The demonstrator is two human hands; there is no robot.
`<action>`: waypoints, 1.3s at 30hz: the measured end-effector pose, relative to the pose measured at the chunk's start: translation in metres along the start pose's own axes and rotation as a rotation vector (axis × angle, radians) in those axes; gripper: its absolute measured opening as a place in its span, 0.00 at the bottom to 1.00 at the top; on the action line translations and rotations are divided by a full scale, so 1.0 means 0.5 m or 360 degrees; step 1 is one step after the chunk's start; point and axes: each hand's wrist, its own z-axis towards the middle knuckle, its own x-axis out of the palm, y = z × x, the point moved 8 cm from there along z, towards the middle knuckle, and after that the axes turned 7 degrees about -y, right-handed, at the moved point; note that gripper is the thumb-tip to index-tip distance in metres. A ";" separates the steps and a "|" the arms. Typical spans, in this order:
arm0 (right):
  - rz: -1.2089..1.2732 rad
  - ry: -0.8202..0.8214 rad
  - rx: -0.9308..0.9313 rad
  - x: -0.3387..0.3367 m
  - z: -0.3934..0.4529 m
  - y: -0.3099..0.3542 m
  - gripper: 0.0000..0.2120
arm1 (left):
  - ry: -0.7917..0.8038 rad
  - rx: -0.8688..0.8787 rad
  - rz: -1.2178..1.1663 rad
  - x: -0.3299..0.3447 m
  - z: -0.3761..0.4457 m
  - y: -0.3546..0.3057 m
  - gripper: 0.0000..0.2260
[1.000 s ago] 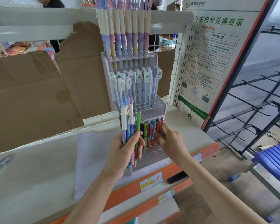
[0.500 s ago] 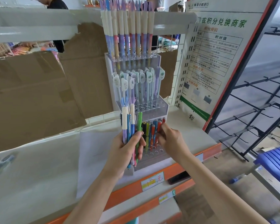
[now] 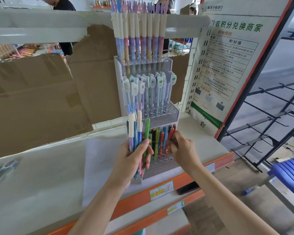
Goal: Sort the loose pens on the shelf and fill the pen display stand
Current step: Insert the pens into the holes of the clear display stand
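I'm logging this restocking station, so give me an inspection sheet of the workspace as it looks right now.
Surface: pale shelf board with an orange front edge, a white paper sheet under the stand.
Job's things: three-tier clear pen display stand; top and middle tiers hold pens, bottom tier part filled, front holes empty.
Clutter: scissors at far left; cardboard sheets behind.
Hands: left hand grips a bundle of pens; right hand pinches an orange pen in the bottom tier.
Cables: nothing seen.
Surroundings: printed notice board, black wire rack, blue stool.
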 end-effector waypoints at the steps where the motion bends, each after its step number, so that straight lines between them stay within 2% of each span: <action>1: 0.0012 0.0002 0.0012 -0.001 0.000 -0.003 0.07 | 0.0001 -0.0001 -0.0005 0.001 0.000 0.000 0.14; 7: 0.0010 0.0056 0.0077 -0.001 -0.009 -0.015 0.09 | 0.0032 0.0007 0.0021 0.003 0.001 0.003 0.14; 11: -0.0113 0.0105 -0.0065 0.005 0.000 0.001 0.08 | 0.0048 0.0015 0.0028 0.007 0.002 0.003 0.13; 16: -0.0257 0.0088 -0.0206 0.018 0.009 0.012 0.08 | 0.0037 0.0007 0.0031 0.006 0.005 0.002 0.14; 22: -0.0121 -0.0048 -0.0211 0.007 0.005 0.014 0.07 | 0.0013 -0.0015 -0.0004 -0.002 0.006 0.005 0.14; 34: 0.0028 -0.0018 0.0047 0.003 0.007 -0.024 0.08 | 0.0018 -0.0017 -0.0026 0.002 0.012 0.015 0.13; 39: -0.0070 -0.0036 -0.0178 0.005 0.010 0.005 0.08 | 0.0028 -0.0020 -0.0021 0.005 0.014 0.015 0.14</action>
